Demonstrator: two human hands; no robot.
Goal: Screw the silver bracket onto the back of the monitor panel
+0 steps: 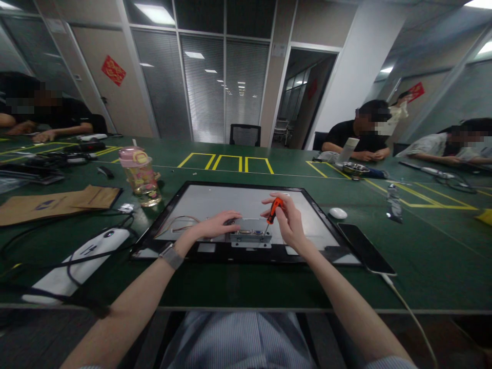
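striped shirt (234,342) plus a grey-strapped watch (171,255), pretty standard office fit

the shirt's a muted blue-grey with thin pale stripes running lengthwise, kinda creased across the front. sleeves (391,363) look like the same pale striped stuff and stop well short of the wrists. left hand (222,224) and right hand (290,221) are both bare. the watch is on the left wrist, wide band, face too small to read.

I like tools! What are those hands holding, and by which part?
The right hand holds a screwdriver by its orange-and-black handle. The left hand is at the metal bracket; its grip is unclear.
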